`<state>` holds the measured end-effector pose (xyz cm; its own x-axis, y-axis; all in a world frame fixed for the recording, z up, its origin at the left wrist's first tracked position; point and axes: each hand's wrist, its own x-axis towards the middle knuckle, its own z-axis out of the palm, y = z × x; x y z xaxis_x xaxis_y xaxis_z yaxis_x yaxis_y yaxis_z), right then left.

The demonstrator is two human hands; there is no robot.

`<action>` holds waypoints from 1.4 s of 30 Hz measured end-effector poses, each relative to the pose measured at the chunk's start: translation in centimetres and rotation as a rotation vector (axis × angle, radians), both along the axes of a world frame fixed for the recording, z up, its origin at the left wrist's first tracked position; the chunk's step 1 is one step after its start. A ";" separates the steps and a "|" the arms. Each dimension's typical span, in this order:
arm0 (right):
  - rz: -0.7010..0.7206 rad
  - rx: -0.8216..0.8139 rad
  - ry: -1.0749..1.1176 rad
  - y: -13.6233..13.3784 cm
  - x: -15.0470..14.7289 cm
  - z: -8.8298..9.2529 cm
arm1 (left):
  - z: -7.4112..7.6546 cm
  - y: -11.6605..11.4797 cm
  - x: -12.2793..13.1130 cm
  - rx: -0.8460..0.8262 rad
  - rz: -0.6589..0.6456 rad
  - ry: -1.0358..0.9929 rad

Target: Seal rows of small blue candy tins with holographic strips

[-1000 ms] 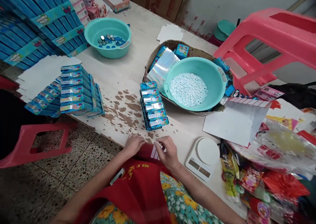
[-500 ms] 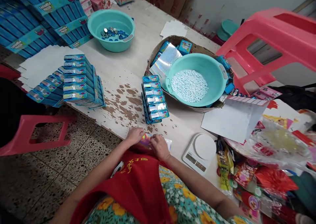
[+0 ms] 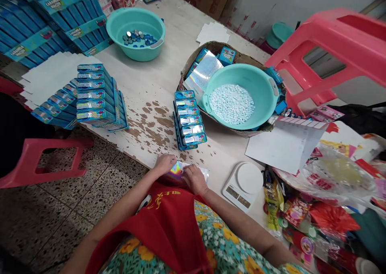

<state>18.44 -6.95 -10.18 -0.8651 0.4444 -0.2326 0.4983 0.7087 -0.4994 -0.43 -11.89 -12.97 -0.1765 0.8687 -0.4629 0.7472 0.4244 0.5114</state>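
Observation:
A shiny holographic sheet (image 3: 176, 170) lies at the table's near edge, against the red apron. My left hand (image 3: 165, 163) is closed on its left end, fingers bent over the edge. On its right part rests my right hand (image 3: 194, 178), with curled fingers pressed to the sheet. Just beyond the hands stands a row of blue boxes (image 3: 189, 121) with shiny ends. Farther right, a teal basin (image 3: 262, 101) of small white pieces sits on a cardboard box that holds more blue boxes.
A white scale (image 3: 243, 185) stands right of my hands, beside plastic bags and wrappers (image 3: 331, 217). Blue box stacks (image 3: 99, 97) and another teal basin (image 3: 135, 20) are at the left. Pink stools (image 3: 337, 44) flank the table.
The holographic sheet shows a little more between my hands and its shine has shifted. My hands have barely moved, and the view has tilted slightly.

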 end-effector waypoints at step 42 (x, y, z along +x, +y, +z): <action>-0.745 -0.266 0.542 21.8 -18.7 9.5 | 9.4 15.0 -11.7 0.430 0.765 -0.328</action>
<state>-0.23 14.90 -0.64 -0.4013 0.9142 -0.0560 0.4291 0.1336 -0.8933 -12.17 3.09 -3.56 -0.6885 0.6784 -0.2565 0.1336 0.4662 0.8745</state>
